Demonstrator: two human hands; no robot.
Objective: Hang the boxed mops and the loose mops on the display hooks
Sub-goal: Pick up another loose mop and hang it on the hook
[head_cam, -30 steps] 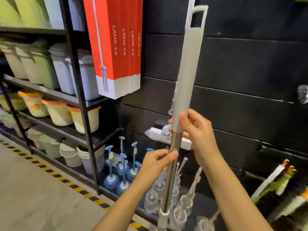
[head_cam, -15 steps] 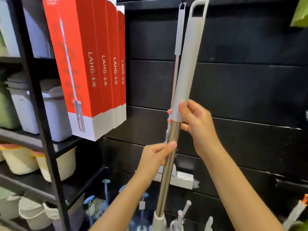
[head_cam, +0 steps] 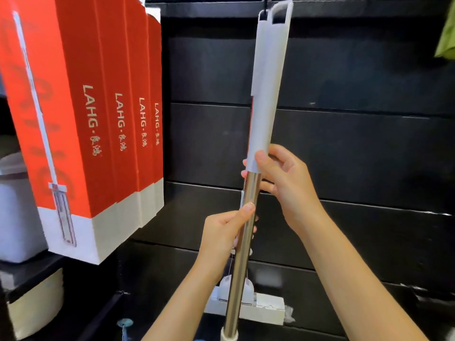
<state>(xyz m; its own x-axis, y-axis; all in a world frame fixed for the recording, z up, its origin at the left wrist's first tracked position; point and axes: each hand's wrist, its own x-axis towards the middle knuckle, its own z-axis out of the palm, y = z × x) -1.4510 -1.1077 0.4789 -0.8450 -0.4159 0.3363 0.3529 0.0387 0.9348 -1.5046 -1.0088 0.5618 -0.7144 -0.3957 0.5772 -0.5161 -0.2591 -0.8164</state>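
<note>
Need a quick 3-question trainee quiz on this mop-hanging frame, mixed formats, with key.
1. True or false: the left hand grips the bare metal part of the loose mop's pole, below the right hand.
2. Multiple choice: the red boxed mops marked LAHG are (A) left of the held mop, (B) right of it, (C) lying on the floor.
3. Fill in: the pole's top ends in a pale grey plastic hanging ___, raised close to the black display hook.

Key: 1 true; 2 A; 3 loop.
</note>
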